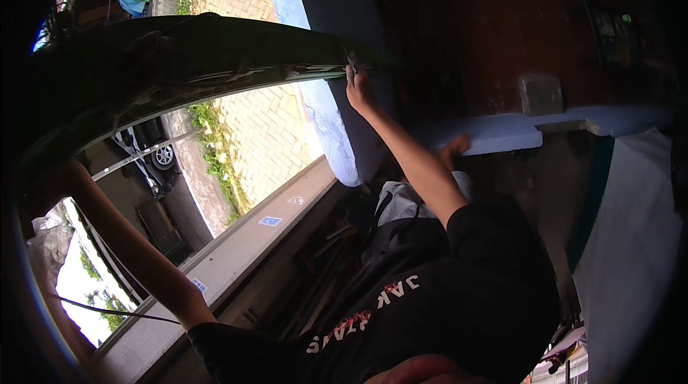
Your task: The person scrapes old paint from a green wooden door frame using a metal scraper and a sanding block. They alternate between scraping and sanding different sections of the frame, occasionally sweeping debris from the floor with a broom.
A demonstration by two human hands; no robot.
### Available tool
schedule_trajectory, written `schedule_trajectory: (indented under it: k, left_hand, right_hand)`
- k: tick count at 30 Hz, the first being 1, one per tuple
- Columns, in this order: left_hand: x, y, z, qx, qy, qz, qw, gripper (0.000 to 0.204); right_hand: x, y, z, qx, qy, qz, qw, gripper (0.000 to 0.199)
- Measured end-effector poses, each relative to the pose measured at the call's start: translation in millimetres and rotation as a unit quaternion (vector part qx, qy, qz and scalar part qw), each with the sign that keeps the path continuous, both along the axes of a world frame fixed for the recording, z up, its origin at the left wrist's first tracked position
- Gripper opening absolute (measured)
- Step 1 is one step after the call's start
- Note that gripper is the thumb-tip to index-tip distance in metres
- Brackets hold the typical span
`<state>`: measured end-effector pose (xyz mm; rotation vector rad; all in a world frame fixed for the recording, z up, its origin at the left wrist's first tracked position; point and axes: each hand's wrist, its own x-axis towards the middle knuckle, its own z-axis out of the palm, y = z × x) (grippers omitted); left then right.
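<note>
Both my arms reach up and apart along a long dark board-like piece (208,50) that spans the opening. My right hand (358,90) is closed at the right end of its lower edge. A small greyish item shows at the fingertips, too dark and small to name. My left hand (50,187) is raised at the far left, next to the other end of the dark piece. Deep shadow covers its fingers, so its grip is hidden.
Below the opening runs a pale ledge (244,233) with small stickers. A blue-white wall edge (337,133) stands beside my right forearm. Outside are yellowish paving (258,129) and a parked vehicle (154,154). A grey block (541,95) sits at the right, near a white sheet (634,219).
</note>
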<state>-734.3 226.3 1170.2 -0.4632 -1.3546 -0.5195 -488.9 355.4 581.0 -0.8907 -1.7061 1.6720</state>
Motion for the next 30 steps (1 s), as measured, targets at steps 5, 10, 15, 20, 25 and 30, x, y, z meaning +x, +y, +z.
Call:
schedule_trajectory:
  k: [5,10,15,20,25,30]
  left_hand:
    - [-18.2,-16.7,-1.3,-0.038,0.02,0.067,0.997,0.051]
    - [-39.7,-31.5,10.8,-0.084,0.069,0.205,0.973,0.048]
    - [-27.5,-9.3,-7.5,-0.181,0.06,0.158,0.969,0.059]
    - [33.0,-14.9,-10.3,-0.121,-0.075,-0.123,0.982,0.043]
    - [64.1,-13.5,-19.5,-0.029,-0.053,-0.119,0.991,0.038]
    - [48.0,-34.7,-56.7,-0.152,-0.101,0.061,0.981,0.023]
  right_hand:
    - [-30.1,-12.2,124.7,0.086,0.127,-0.015,0.988,0.046]
    - [1.4,-48.6,83.4,0.185,0.077,0.011,0.98,0.04]
    - [135.9,-65.5,-53.4,0.201,-0.282,0.035,0.937,0.046]
    - [163.5,-107.6,-25.7,0.037,-0.271,0.104,0.956,0.05]
    - [21.4,-118.9,161.9,0.064,0.062,0.104,0.991,0.034]
    - [-90.4,-102.1,265.5,0.201,0.281,0.042,0.938,0.045]
